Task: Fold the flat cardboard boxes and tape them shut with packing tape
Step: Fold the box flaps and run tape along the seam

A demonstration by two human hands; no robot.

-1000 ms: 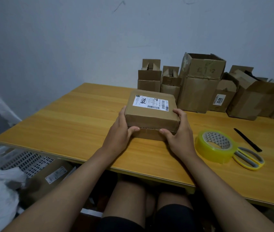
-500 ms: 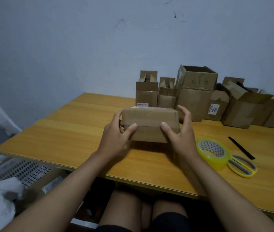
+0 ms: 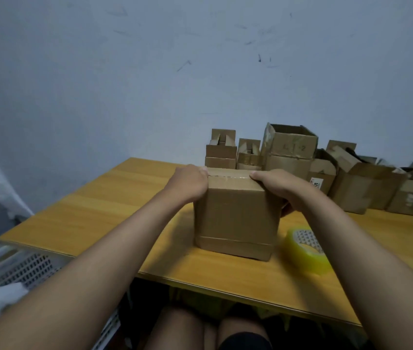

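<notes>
Wooden table (image 3: 94,210), upended box (image 3: 235,218) between hands.

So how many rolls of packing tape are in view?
1: a yellowish roll of packing tape lying flat on the table, right of the held box. Others may be hidden.

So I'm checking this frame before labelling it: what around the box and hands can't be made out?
- Far side of the cardboard box, head view: turned away from the camera.
- Left hand fingers: wrapped behind the box's left edge.
- Right hand palm side: hidden by its own back and the box corner.
- Roll of clear packing tape: motion-blurred, loose end unreadable.
- Label on a back box: partly covered by the right hand, too small.
</notes>
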